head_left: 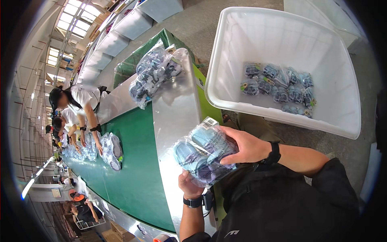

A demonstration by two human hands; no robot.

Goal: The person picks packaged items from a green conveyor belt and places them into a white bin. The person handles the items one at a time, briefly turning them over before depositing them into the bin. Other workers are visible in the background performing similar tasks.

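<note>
Over on the far left, workers in white shirts (82,99) are leaning across the green conveyor belt (135,173), handling clear bags of footwear (111,150) that are lying on it. Farther along the line, a heap of bagged shoes (155,72) is sitting where the belt meets the steel side table (173,117), with a green sack just behind it.

Nearer to me, the person is holding a clear plastic bag of light blue sandals (204,152) just above the near edge of that steel table. The left hand (189,186) is cupping the bag from below, its fingers curling up against the underside so that only the thumb and knuckles are showing. The right hand (246,146) is gripping the bag's right end from above, thumb underneath and fingers wrapping over the top; both wrists are wearing dark bands. The bag is tilting slightly, with a small label at its upper end.

To the right, a large white plastic tub (225,97) is standing on the floor, holding a cluster of similar bagged blue sandals (280,89) at its bottom.
</note>
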